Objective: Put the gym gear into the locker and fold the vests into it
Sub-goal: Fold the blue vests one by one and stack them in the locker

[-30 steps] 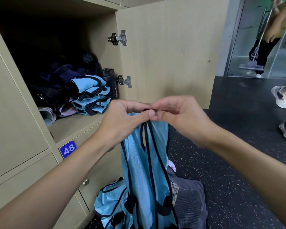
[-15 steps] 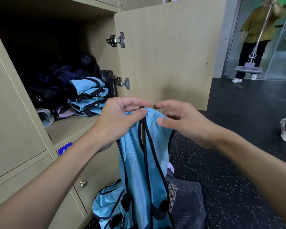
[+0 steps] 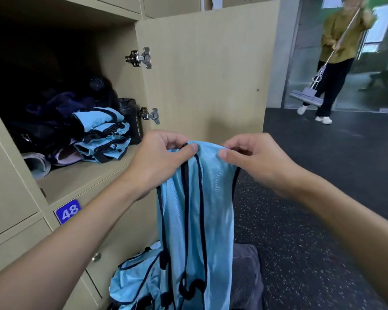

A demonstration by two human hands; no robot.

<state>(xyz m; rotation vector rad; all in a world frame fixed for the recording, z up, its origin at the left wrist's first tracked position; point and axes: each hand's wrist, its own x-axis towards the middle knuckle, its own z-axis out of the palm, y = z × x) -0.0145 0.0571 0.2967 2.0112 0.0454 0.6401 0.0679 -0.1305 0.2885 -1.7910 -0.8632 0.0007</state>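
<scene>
Vest (image 3: pixel 213 198) top now spreads wider between left hand (image 3: pixel 159 162) and right hand (image 3: pixel 258 162).

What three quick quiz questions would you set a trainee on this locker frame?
1. True or false: the left hand and the right hand both pinch the top edge of the hanging light blue mesh vest with black trim.
2. Multiple choice: what stands just right of the stack of folded light blue vests inside the open beige wooden locker? A, a black sport bottle; B, a white shoe; C, a red ball.
3. Fill in: the small blue plate below the locker shelf reads ___.

Key: 1 true; 2 A; 3 48.
</scene>
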